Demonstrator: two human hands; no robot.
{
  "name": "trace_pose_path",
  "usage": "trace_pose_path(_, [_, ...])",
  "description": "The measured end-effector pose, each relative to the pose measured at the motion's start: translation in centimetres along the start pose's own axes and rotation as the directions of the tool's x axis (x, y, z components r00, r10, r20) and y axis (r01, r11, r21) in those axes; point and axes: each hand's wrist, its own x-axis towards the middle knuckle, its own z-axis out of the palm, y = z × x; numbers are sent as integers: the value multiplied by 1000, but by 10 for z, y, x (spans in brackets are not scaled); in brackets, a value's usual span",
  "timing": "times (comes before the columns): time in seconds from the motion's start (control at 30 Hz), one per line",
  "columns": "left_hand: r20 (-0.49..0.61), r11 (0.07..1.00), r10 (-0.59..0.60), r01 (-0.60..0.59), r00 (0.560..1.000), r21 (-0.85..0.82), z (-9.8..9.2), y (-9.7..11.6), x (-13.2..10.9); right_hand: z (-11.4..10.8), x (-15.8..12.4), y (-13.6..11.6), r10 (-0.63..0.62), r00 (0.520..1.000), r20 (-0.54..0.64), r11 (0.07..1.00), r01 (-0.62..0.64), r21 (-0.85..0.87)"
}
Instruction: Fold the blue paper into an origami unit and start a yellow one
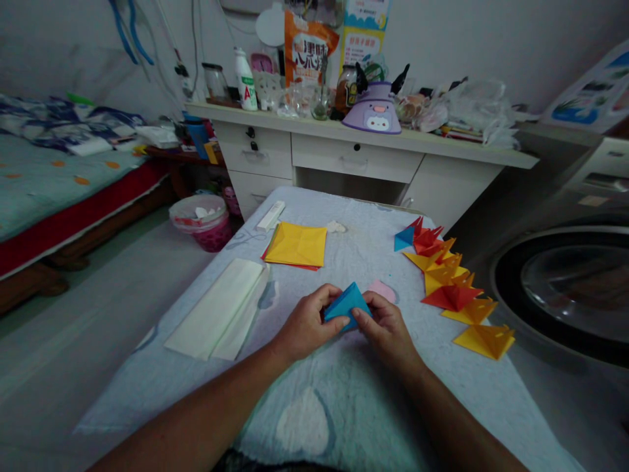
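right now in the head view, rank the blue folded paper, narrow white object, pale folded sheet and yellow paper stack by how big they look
1. Pale folded sheet
2. Yellow paper stack
3. Blue folded paper, partly covered by the fingers
4. Narrow white object

A blue origami paper [350,301], folded compactly with a pointed top, sits tilted below-right of frame centre.

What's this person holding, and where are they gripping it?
A folded blue paper: the left hand holds its left side, the right hand its right.
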Motion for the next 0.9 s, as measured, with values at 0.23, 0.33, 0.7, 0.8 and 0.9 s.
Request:
trace_pose_path(0.23, [109,987,-61,44,992,153,-3,-2,2,3,1,2,40,999,29,999,-41,32])
trace_pose_path(0.33, [152,987,-61,38,986,154,-1,-2,2,1,2,5,65,997,33,997,-66,40])
trace_pose_path(0.7, [210,987,-92,60,973,150,-2,-1,4,-9,3,0,-28,998,-55,999,25,-47])
trace_pose_path(0.8, [156,989,-106,87,982,120,-3,-3,4,-9,4,0,-35,999,-36,999,36,11])
trace_pose_path(0.9, [81,991,-87,78,993,106,-4,-3,4,-6,4,2,-28,999,46,997,25,70])
